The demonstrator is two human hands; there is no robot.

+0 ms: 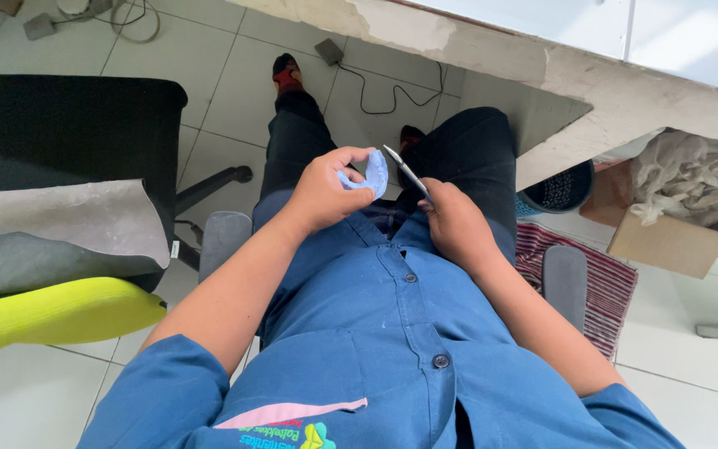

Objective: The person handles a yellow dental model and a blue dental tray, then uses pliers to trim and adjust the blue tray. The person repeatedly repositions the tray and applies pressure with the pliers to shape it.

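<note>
I am seated and looking down at my lap. My left hand [326, 191] grips a small pale-blue curved cast [375, 173], held above my dark trousers. My right hand [457, 223] holds a thin metal blade tool [405, 170]; its pointed tip is angled up and left, close to the cast's right edge. Whether the tip touches the cast is not clear. Both forearms come out of blue short sleeves.
A black chair [68, 125] with worn grey and yellow-green padding [51, 316] stands at my left. A white worktop edge [608, 91] runs across the upper right, above a dark bin [558, 189], a cardboard box [666, 241] with crumpled plastic, and a striped mat [604, 278]. Cables lie on the tiled floor.
</note>
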